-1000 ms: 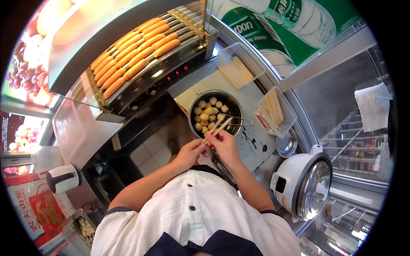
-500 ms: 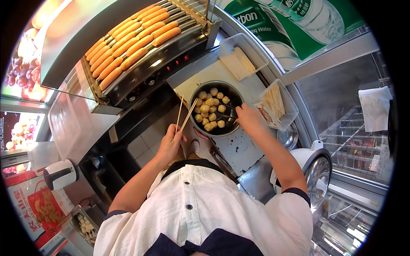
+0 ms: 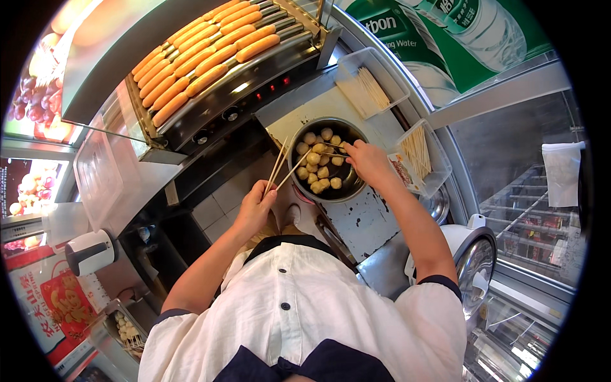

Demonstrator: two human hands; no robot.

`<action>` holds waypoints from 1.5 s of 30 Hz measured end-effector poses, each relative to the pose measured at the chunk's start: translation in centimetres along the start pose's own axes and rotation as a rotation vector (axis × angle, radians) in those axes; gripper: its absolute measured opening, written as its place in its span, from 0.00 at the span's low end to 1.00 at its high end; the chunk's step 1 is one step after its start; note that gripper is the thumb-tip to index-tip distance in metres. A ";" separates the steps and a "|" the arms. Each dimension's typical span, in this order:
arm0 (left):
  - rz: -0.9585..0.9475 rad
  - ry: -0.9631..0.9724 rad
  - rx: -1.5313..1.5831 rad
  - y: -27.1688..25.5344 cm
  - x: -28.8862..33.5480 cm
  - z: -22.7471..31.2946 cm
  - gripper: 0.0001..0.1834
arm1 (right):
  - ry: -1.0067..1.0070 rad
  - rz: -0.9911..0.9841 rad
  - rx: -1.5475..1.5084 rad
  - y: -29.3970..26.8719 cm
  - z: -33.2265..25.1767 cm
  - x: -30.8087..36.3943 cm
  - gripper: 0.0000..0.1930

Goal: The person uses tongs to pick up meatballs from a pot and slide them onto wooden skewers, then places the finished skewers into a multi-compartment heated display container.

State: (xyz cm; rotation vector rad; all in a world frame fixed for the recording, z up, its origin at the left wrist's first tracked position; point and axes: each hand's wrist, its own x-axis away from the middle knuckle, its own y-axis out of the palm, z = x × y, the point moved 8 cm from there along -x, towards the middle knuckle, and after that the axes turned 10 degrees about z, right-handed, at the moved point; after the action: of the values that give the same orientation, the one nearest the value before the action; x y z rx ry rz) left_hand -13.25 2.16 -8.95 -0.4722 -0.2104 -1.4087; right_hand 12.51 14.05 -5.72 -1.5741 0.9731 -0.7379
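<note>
My left hand [image 3: 256,207] is closed around several thin wooden skewers [image 3: 275,169]. They stick up from the fingers, and one leans to the right, its tip over the pot among the balls. A round metal pot [image 3: 347,193] with a dark inside holds many pale yellow balls [image 3: 316,173], which look like fish balls or meatballs. At the pot's right rim, my right hand [image 3: 368,164] is shut on slim metal tongs [image 3: 333,153]. Their two arms reach left into the pot, around or beside a ball near the skewer tip; which of these cannot be made out.
The pot stands on a worn white counter [image 3: 364,223]. Beyond it are two clear boxes of skewers [image 3: 372,89] [image 3: 417,153]. A roller grill [image 3: 210,121] with sausages stands at the far left. A white cooker [image 3: 417,251] is at right, a tray of skewered balls [image 3: 127,328] at lower left.
My right hand has moved up and slightly right, bringing the tongs to the upper balls. One skewer now tilts further right into the pot, apart from the others. The view has shifted slightly.
</note>
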 end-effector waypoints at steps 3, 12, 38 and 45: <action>-0.013 -0.050 0.017 -0.4 -0.7 -1.6 0.08 | 0.066 -0.007 -0.083 0.0 1.4 1.0 0.16; -0.159 0.014 0.200 0.6 0.0 1.8 0.06 | 0.703 -0.112 -1.246 -2.5 2.3 8.4 0.21; -0.028 -0.083 0.103 -0.5 -1.4 0.6 0.08 | 0.308 -0.045 -0.187 -5.9 1.8 5.9 0.17; -0.089 -0.110 0.199 -0.1 -1.4 0.1 0.06 | 0.063 -0.061 0.202 0.8 1.7 3.4 0.11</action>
State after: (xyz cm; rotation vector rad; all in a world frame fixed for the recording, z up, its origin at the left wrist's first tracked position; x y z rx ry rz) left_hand -13.55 3.44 -9.45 -0.3791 -0.4609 -1.4329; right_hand 15.38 11.76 -6.95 -1.4165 0.8701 -0.9041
